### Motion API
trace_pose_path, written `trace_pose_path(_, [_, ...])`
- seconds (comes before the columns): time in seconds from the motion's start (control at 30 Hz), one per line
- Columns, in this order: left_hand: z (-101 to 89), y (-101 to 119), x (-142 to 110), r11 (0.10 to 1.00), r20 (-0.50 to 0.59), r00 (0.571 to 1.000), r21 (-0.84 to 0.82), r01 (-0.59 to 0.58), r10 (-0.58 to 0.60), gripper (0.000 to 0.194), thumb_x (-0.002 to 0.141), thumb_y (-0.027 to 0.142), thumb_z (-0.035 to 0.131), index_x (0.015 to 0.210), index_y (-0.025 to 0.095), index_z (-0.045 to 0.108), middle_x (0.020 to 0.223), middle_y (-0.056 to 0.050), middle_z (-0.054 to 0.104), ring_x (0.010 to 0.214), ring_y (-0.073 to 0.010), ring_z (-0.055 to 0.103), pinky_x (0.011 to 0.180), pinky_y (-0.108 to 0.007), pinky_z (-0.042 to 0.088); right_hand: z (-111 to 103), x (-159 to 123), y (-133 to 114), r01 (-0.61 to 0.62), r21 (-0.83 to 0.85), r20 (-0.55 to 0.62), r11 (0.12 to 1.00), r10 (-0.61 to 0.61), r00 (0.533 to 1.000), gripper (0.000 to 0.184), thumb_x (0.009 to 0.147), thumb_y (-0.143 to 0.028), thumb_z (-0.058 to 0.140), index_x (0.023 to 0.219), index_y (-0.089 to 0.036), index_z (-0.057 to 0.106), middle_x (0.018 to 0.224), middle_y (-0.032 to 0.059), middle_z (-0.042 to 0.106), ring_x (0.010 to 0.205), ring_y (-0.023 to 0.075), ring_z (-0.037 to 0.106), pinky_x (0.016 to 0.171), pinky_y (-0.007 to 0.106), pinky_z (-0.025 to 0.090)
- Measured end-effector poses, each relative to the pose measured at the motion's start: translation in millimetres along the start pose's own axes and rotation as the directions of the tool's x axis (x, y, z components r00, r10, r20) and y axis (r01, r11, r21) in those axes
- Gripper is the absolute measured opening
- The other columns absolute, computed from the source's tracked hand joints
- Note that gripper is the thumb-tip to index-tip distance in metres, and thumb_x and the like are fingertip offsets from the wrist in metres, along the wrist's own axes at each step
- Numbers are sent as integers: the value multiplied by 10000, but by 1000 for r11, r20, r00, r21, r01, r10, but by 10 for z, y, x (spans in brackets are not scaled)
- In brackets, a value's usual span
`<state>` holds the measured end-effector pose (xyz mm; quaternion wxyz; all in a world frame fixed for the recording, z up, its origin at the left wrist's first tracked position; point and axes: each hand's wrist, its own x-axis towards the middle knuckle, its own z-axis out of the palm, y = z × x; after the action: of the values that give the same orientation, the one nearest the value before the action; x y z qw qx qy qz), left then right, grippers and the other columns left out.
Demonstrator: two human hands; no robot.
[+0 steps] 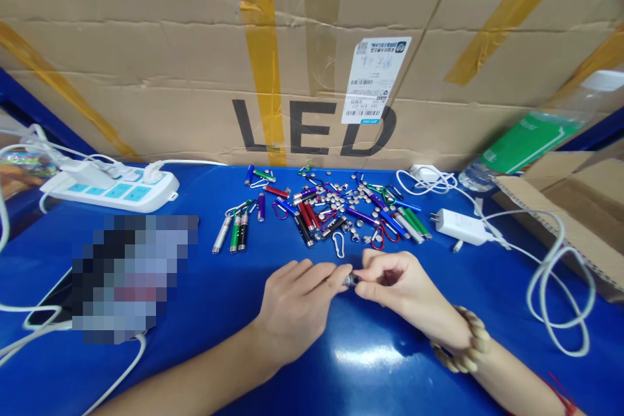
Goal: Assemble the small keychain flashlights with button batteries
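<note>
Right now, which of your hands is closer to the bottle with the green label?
My right hand. The bottle is ahead of it, off to the right. My left hand is farther away, on the other side of my right hand.

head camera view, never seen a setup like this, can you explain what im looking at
There is no machine here: these are a person's bare left hand and right hand. The one picture comes from a camera on their head, looking forward and down. Both hands pinch a small piece, mostly hidden by fingers. On the blue table lie coloured tubes, clips and silver discs, with a power strip to the left and a bottle to the right.
</note>
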<state>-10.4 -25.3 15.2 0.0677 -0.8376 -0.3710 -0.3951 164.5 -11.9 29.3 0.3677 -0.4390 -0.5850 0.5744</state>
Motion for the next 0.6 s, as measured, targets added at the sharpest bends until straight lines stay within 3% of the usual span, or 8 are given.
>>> trace_pose_path(0.3, [15, 7, -6, 999, -4, 1000, -52, -2, 1, 207, 885, 164, 450, 1025, 168, 603, 825, 20, 705, 588, -83, 586, 547, -223, 405, -1, 1, -46, -65, 54, 22, 996, 64, 998, 298, 570, -345, 761, 497, -131, 568, 553, -46, 424, 505, 53, 354, 458, 196, 290])
trace_pose_path(0.47, [-5, 25, 9, 996, 49, 999, -90, 13, -9, 246, 899, 178, 425, 1111, 185, 550, 840, 26, 703, 596, -75, 601, 577, -207, 432, 4, -4, -36, -42, 47, 6, 998, 42, 999, 310, 622, -371, 717, 504, -142, 545, 555, -35, 445, 514, 65, 372, 469, 207, 313])
trace_pose_path(0.6, [-17, 41, 28, 984, 95, 995, -176, 32, -15, 226, 906, 177, 404, 1069, 182, 560, 835, 25, 698, 624, -81, 619, 582, -203, 447, 15, -6, -38, -21, 26, -17, 999, 22, 1000, 357, 625, -384, 710, 473, -147, 491, 518, -50, 403, 474, 54, 336, 438, 202, 277])
